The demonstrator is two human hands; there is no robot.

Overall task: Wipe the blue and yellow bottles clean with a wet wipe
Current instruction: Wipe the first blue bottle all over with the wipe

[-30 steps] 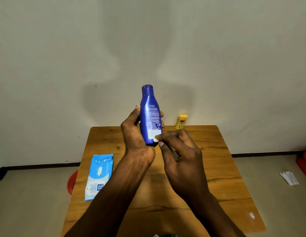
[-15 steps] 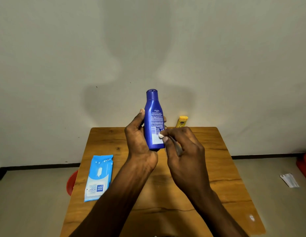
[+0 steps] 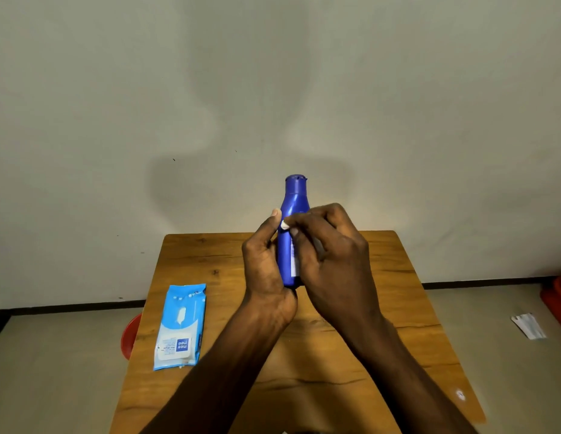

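Note:
I hold a blue bottle (image 3: 293,198) upright above the wooden table (image 3: 401,277), its cap on top. My left hand (image 3: 263,270) grips its lower body from the left. My right hand (image 3: 335,261) curls over the bottle's front and right side, fingertips pressed on the upper body. A small white bit of wet wipe (image 3: 284,225) shows pinched at those fingertips; the rest of it is hidden. The yellow bottle is out of sight behind my right hand.
A light-blue pack of wet wipes (image 3: 181,327) lies flat on the table's left side. A red stool (image 3: 128,336) pokes out under the left edge. On the floor at right are a scrap of paper (image 3: 528,325) and a red object (image 3: 557,299).
My right hand slid up from the bottle's base to its upper body and now covers the label. The bottle turned in my left hand. The yellow bottle became hidden.

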